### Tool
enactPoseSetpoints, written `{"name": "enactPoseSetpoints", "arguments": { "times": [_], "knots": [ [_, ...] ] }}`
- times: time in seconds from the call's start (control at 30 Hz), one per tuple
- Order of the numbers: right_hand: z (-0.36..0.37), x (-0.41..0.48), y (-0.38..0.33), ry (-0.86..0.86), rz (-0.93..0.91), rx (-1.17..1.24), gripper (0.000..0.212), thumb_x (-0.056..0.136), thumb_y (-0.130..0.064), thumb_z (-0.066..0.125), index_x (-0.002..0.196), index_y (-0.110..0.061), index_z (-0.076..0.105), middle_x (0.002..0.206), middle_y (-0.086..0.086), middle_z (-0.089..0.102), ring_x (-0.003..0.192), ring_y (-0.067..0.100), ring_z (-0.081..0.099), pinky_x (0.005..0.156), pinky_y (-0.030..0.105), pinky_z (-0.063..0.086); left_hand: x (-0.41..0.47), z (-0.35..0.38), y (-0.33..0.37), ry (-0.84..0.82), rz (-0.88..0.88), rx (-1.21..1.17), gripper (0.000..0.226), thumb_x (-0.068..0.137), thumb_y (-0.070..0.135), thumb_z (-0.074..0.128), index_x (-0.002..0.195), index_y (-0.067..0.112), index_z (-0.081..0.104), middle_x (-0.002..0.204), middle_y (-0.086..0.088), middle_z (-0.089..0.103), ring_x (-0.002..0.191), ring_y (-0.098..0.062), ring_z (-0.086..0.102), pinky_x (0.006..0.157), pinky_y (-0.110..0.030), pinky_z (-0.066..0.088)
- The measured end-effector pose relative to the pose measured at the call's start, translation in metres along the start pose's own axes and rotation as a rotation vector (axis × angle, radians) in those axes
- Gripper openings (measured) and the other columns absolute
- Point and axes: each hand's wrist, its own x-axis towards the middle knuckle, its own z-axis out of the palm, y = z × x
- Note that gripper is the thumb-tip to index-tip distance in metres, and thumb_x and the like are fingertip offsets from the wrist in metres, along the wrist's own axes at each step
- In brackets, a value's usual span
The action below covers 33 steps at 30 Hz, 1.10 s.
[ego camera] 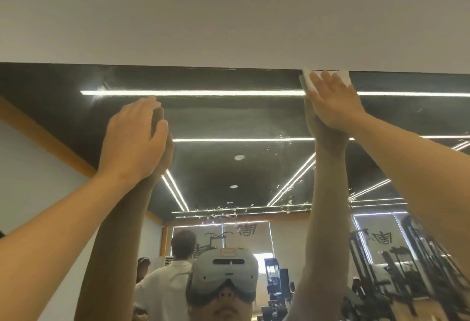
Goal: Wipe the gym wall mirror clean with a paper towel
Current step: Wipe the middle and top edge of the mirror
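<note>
Gym mirror (229,117) under white wall (229,15), right hand (333,103) flat-fingered on paper towel (343,79) at top edge, left hand (132,140) loose-fingered on glass

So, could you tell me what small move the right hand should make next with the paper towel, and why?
Probably slide the right hand leftward along the top edge of the mirror, with the paper towel pressed flat. The towel already sits at the top edge, and a hazy smear shows in that band toward the left hand; droplets lower down can wait.
</note>
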Motion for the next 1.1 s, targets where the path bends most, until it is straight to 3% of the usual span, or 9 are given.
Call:
{"name": "enactPoseSetpoints", "arguments": {
  "times": [0.17, 0.33, 0.47, 0.6, 0.77, 0.97, 1.1],
  "knots": [
    [0.006, -0.021, 0.003, 0.007, 0.006, -0.023, 0.059, 0.106, -0.042, 0.024, 0.158, -0.023, 0.007, 0.161, 0.01, 0.015, 0.148, 0.034, 0.015, 0.116, 0.058, 0.026, 0.001, 0.002, -0.005, 0.007, 0.014, -0.014, 0.039, 0.102, 0.02, 0.047, 0.139, 0.008, 0.051, 0.141, -0.012, 0.054, 0.132, -0.03, 0.045, 0.115, -0.046, 0.029],
    [0.003, -0.076, -0.011, 0.003, 0.037, 0.088, 0.066, 0.099, -0.051, 0.01, 0.16, -0.027, 0.01, 0.166, 0.003, 0.013, 0.153, 0.025, 0.009, 0.122, 0.051, 0.016, 0.001, 0.001, -0.004, 0.003, 0.021, -0.01, 0.039, 0.101, 0.02, 0.049, 0.138, 0.007, 0.052, 0.14, -0.014, 0.055, 0.131, -0.032, 0.047, 0.113, -0.047, 0.031],
    [0.005, -0.122, -0.02, -0.017, 0.046, 0.117, 0.082, 0.086, -0.059, -0.007, 0.16, -0.026, 0.009, 0.168, 0.001, 0.005, 0.154, 0.02, 0.0, 0.124, 0.048, 0.007, 0.001, 0.0, -0.002, 0.0, 0.023, 0.002, 0.038, 0.101, 0.018, 0.05, 0.137, 0.004, 0.052, 0.138, -0.017, 0.055, 0.129, -0.036, 0.048, 0.111, -0.05, 0.033],
    [0.007, -0.169, -0.026, -0.018, 0.044, 0.143, 0.079, 0.09, -0.063, -0.007, 0.159, -0.029, 0.009, 0.168, -0.002, 0.003, 0.154, 0.016, -0.004, 0.125, 0.045, 0.002, 0.002, 0.0, -0.001, -0.003, 0.03, 0.021, 0.04, 0.101, 0.02, 0.05, 0.138, 0.005, 0.051, 0.141, -0.017, 0.053, 0.131, -0.036, 0.046, 0.113, -0.05, 0.031],
    [0.009, -0.23, -0.032, -0.041, 0.044, 0.182, 0.061, 0.097, -0.062, -0.001, 0.154, -0.04, -0.002, 0.166, -0.012, -0.007, 0.15, 0.004, -0.018, 0.121, 0.029, -0.017, 0.003, 0.002, -0.001, -0.004, 0.034, 0.039, 0.037, 0.099, 0.019, 0.051, 0.133, 0.004, 0.052, 0.138, -0.019, 0.054, 0.128, -0.039, 0.046, 0.11, -0.053, 0.032],
    [0.011, -0.271, -0.046, -0.037, 0.054, 0.191, 0.058, 0.102, -0.056, 0.001, 0.157, -0.037, 0.0, 0.164, -0.015, -0.012, 0.151, 0.005, -0.017, 0.122, 0.031, -0.012, 0.004, 0.002, -0.001, 0.003, 0.03, 0.069, 0.036, 0.099, 0.021, 0.05, 0.129, 0.003, 0.052, 0.128, -0.022, 0.056, 0.121, -0.042, 0.048, 0.107, -0.054, 0.033],
    [0.005, -0.258, -0.046, -0.068, 0.052, 0.173, 0.061, 0.098, -0.057, -0.001, 0.156, -0.038, -0.003, 0.165, -0.013, -0.012, 0.149, 0.002, -0.021, 0.121, 0.028, -0.017, 0.003, 0.003, -0.001, 0.021, 0.04, 0.056, 0.033, 0.098, 0.019, 0.049, 0.126, 0.003, 0.053, 0.128, -0.021, 0.056, 0.12, -0.041, 0.048, 0.106, -0.052, 0.032]
  ]
}}
